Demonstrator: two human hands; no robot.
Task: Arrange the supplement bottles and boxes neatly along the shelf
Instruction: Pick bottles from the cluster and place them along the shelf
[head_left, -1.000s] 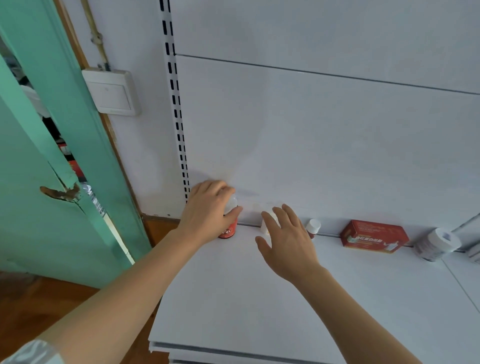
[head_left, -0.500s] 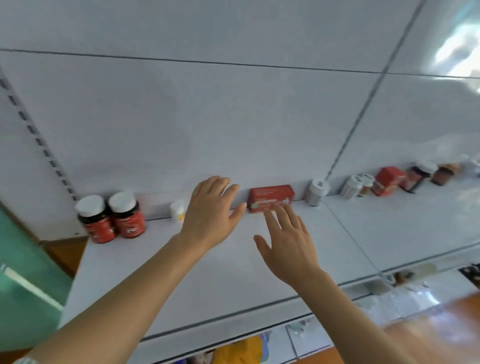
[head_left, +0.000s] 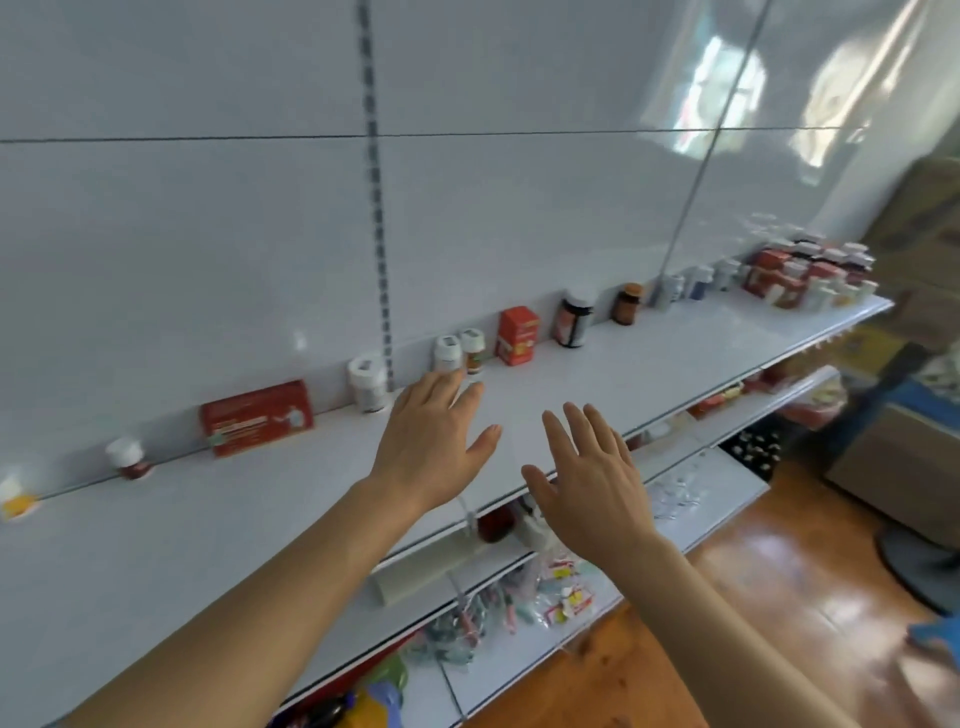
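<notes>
Both hands hover over the white shelf (head_left: 649, 353) with fingers straight and spread, and neither holds anything. The left hand (head_left: 434, 441) reaches further in, its fingertips close in front of two small white-capped bottles (head_left: 460, 353) that stand side by side against the back panel; whether it touches them cannot be told through the blur. The right hand (head_left: 587, 478) floats palm-down above the shelf's front edge, apart from every item.

Along the back of the shelf the goods stand in a loose row: a tiny yellow-based bottle (head_left: 15, 496) at far left, a small dark bottle with a white cap (head_left: 127, 457), a flat red box (head_left: 257, 418) lying on its long side, a white bottle (head_left: 368, 382), then the pair, an upright red box (head_left: 517, 335), a dark bottle (head_left: 573, 319) and an amber bottle (head_left: 627, 304). At the far right end a crowded cluster of bottles and red boxes (head_left: 810, 275) sits bunched together (too blurred to count)
</notes>
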